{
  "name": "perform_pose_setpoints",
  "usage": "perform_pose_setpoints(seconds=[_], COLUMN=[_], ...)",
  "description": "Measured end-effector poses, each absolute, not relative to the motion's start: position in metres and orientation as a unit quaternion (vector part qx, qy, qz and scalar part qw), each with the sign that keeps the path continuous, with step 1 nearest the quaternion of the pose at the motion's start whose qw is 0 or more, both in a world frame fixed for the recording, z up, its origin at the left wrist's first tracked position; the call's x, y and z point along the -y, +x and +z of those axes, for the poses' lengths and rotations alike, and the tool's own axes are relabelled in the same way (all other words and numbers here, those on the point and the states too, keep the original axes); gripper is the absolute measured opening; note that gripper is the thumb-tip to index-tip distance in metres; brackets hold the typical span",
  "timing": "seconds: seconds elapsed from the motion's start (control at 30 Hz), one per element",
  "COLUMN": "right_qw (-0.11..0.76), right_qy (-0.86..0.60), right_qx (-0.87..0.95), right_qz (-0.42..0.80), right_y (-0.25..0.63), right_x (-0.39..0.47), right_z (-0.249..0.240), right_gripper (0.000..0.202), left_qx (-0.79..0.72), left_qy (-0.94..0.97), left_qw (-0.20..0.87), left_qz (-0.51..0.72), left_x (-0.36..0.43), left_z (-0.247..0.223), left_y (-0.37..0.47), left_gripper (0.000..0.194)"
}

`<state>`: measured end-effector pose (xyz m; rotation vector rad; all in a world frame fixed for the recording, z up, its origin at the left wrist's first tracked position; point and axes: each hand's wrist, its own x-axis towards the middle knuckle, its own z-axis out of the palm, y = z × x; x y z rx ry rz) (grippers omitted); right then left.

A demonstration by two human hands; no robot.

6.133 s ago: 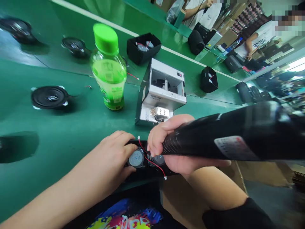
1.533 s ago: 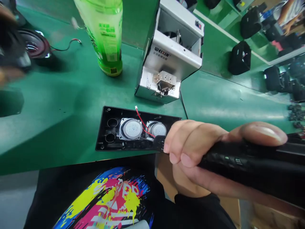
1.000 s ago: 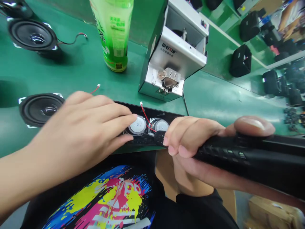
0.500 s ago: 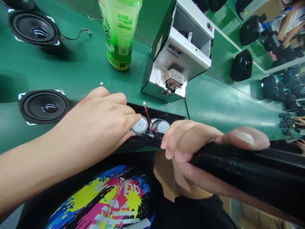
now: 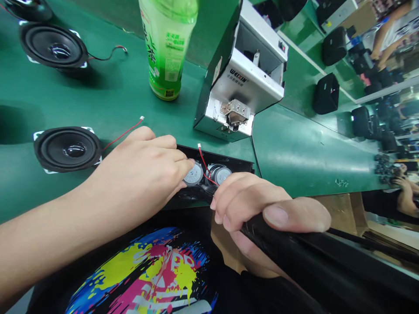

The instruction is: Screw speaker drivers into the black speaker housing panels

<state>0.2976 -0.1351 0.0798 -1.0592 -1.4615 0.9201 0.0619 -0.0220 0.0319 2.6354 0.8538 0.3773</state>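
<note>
My left hand (image 5: 149, 168) is closed, its fingers and thumb gripping the edge of a small speaker (image 5: 194, 175) seated back side up in a long black panel (image 5: 240, 165). Beside it in the same panel sits a second speaker (image 5: 223, 176), and a red wire (image 5: 203, 161) with a white plug runs from there over the panel's far edge. My right hand (image 5: 258, 203) is wrapped round a thick black electric screwdriver (image 5: 294, 250), held slanting. The screwdriver's tip points down at the panel between the two speakers; the bit's contact is hard to make out.
Behind the panel stand a silver WEIXIN screw feeder (image 5: 244, 83) and a green drink bottle (image 5: 170, 52). Larger black speakers (image 5: 67, 149) lie to the left, cones up, with trailing wires. Black speaker boxes (image 5: 326, 93) line the far right, where other people (image 5: 407, 194) sit.
My right hand and the screwdriver have shifted left and swung to a steeper slant. My left hand stays on the speaker. The whole view has shifted slightly.
</note>
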Motion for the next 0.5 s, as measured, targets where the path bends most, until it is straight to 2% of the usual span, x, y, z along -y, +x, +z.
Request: perform_pose_setpoints(seconds=[0.07,0.17,0.3,0.43,0.5], right_qw=[0.569,0.563,0.56,0.595,0.596], right_qy=[-0.414,-0.4,-0.42,-0.395,-0.39], right_qx=[0.623,0.64,0.633,0.628,0.629], right_qz=[0.342,0.337,0.331,0.309,0.312], right_y=[0.296,0.295,0.293,0.289,0.289], right_x=[0.132,0.133,0.139,0.135,0.132], right_z=[0.079,0.077,0.073,0.066,0.063], right_gripper=[0.029,0.038,0.043,0.051,0.044], left_qx=[-0.294,-0.29,-0.289,-0.274,-0.261], left_qy=[0.93,0.929,0.929,0.934,0.934], left_qw=[0.166,0.171,0.165,0.144,0.143], left_qz=[0.142,0.155,0.163,0.178,0.197], left_x=[0.022,0.022,0.022,0.024,0.024], left_z=[0.032,0.033,0.03,0.024,0.022], left_y=[0.062,0.061,0.06,0.058,0.056], left_gripper=[0.021,0.023,0.016,0.008,0.007])
